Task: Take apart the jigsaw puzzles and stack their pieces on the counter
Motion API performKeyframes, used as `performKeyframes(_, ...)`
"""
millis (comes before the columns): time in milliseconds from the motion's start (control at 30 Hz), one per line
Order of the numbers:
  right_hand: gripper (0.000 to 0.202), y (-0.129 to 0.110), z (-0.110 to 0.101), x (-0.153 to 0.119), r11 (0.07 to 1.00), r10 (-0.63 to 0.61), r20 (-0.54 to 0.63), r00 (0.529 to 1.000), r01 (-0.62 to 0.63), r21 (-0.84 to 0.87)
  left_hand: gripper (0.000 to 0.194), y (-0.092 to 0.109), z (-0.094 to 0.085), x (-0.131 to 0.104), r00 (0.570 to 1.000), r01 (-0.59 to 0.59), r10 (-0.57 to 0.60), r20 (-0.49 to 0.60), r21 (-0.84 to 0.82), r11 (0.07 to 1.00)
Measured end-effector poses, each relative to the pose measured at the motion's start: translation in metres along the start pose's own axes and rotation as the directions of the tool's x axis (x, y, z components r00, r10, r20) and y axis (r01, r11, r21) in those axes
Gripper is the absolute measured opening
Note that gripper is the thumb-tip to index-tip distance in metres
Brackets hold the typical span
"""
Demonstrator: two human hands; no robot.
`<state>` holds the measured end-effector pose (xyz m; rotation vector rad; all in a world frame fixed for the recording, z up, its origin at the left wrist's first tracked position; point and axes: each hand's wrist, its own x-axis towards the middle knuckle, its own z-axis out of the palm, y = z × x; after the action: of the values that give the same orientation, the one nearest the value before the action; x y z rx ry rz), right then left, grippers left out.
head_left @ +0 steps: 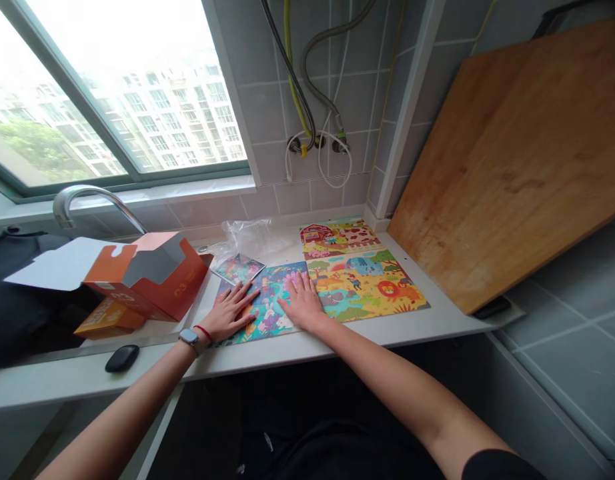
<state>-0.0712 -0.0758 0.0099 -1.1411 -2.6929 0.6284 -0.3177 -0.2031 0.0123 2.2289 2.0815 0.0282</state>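
Note:
My left hand (233, 311), with a watch and a red cord at the wrist, lies flat with fingers spread on the left part of a blue jigsaw puzzle (270, 325). My right hand (302, 301) rests flat on the same puzzle near its right edge, fingers stretched out. A small picture card (239, 268) lies at the puzzle's upper left, just beyond my left fingertips. Touching the blue puzzle on the right is a yellow animal puzzle (382, 283) with a lion and an elephant. Behind that one lies a farm puzzle (337, 237) with a red barn.
Crumpled clear plastic (252, 237) lies behind the card. An open orange box (162, 283) stands at the left over a smaller orange box (110, 320). A black rounded object (122, 359) sits near the front edge. A wooden board (517, 160) leans at right; a faucet (95, 193) rises behind.

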Motion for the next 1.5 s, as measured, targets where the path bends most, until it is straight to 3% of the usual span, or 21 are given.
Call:
performKeyframes(233, 0.080, -0.003, -0.002, -0.001, 1.000, -0.008, 0.008, 1.000, 0.008, 0.023, 0.069, 0.000, -0.004, -0.002, 1.000, 0.005, -0.006, -0.004, -0.044, 0.999)
performKeyframes(533, 0.082, 0.011, 0.003, -0.010, 0.996, -0.058, -0.024, 0.998, 0.060, 0.065, 0.072, -0.001, -0.003, -0.001, 1.000, -0.002, 0.003, 0.026, -0.022, 1.000)
performKeyframes(667, 0.077, 0.017, -0.001, -0.017, 0.973, -0.127, -0.017, 0.992, 0.128, 0.194, 0.072, -0.002, -0.001, -0.002, 1.000, -0.012, 0.013, 0.018, -0.006, 1.000)
performKeyframes(767, 0.063, 0.022, -0.008, -0.020, 0.890, -0.157, -0.031, 0.987, 0.155, 0.428, 0.072, -0.002, 0.000, -0.002, 1.000, -0.016, 0.016, 0.008, 0.001, 1.000)
performKeyframes(900, 0.046, 0.029, -0.011, -0.019, 0.707, -0.024, -0.134, 0.991, 0.112, 0.699, 0.073, -0.001, -0.002, -0.002, 1.000, -0.018, 0.018, 0.005, -0.005, 1.000)
performKeyframes(1033, 0.034, 0.034, -0.009, -0.020, 0.534, 0.054, -0.199, 0.978, 0.140, 0.834, 0.070, 0.001, -0.004, -0.002, 1.000, 0.001, -0.001, 0.003, -0.047, 0.999)
performKeyframes(1133, 0.031, 0.034, -0.011, -0.025, 0.362, 0.141, -0.208, 0.968, 0.146, 0.921, 0.062, 0.001, -0.001, -0.004, 0.995, 0.038, -0.050, -0.087, -0.141, 0.989)
performKeyframes(1200, 0.033, 0.032, -0.018, -0.030, 0.243, 0.207, -0.147, 0.967, 0.095, 0.965, 0.060, 0.001, 0.002, -0.005, 0.951, 0.128, -0.202, -0.235, -0.295, 0.947)
performKeyframes(1233, 0.036, 0.032, -0.023, -0.033, 0.196, 0.228, -0.098, 0.969, 0.053, 0.979, 0.060, 0.000, 0.003, -0.005, 0.895, 0.181, -0.324, -0.306, -0.415, 0.892)
performKeyframes(1300, 0.040, 0.033, -0.034, -0.038, 0.142, 0.233, 0.024, 0.972, -0.058, 0.988, 0.061, -0.003, 0.002, -0.005, 0.717, 0.247, -0.616, -0.325, -0.708, 0.661)
performKeyframes(1367, 0.042, 0.036, -0.046, -0.043, 0.151, 0.174, 0.149, 0.974, -0.175, 0.973, 0.058, -0.006, -0.003, -0.006, 0.564, 0.237, -0.814, -0.139, -0.917, 0.321)
performKeyframes(1400, 0.043, 0.039, -0.051, -0.044, 0.182, 0.141, 0.192, 0.971, -0.216, 0.959, 0.056, -0.009, -0.007, -0.007, 0.522, 0.231, -0.852, -0.035, -0.956, 0.180)
performKeyframes(1500, 0.043, 0.046, -0.062, -0.036, 0.358, 0.073, 0.204, 0.976, -0.216, 0.908, 0.048, -0.016, -0.024, -0.013, 0.495, 0.225, -0.853, 0.167, -0.973, -0.060)
